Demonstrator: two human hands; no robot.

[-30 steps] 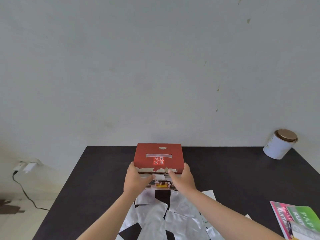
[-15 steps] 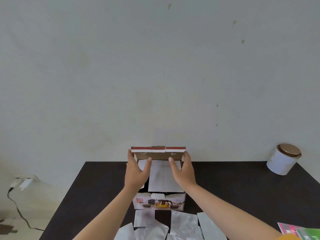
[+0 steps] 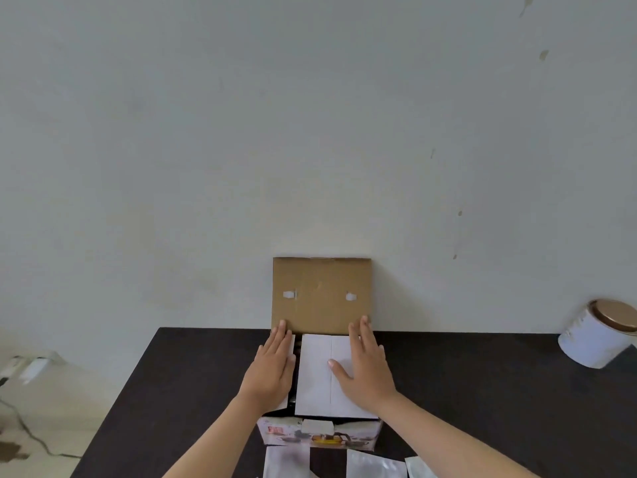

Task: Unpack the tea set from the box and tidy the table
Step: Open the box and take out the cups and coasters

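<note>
The tea set box (image 3: 319, 436) stands on the dark table (image 3: 482, 391) in front of me, its printed front face toward me. Its brown cardboard lid (image 3: 322, 294) is flipped up and stands upright against the wall. Inside, white inner flaps (image 3: 315, 370) cover the contents, so the tea set is hidden. My left hand (image 3: 272, 367) lies flat on the left inner flap, fingertips at the lid's base. My right hand (image 3: 367, 363) lies flat on the right side of the white flaps, thumb spread toward the middle. Neither hand grips anything.
Several silver foil pouches (image 3: 374, 465) lie on the table just in front of the box. A white can with a bronze lid (image 3: 599, 334) lies tilted at the far right by the wall. A wall socket with a plug and cable (image 3: 31, 369) sits low left.
The lid has gone from closed, through half raised, to fully upright. My hands have let go of its front edge and now rest flat on the inner flaps. The camera has tilted upward.
</note>
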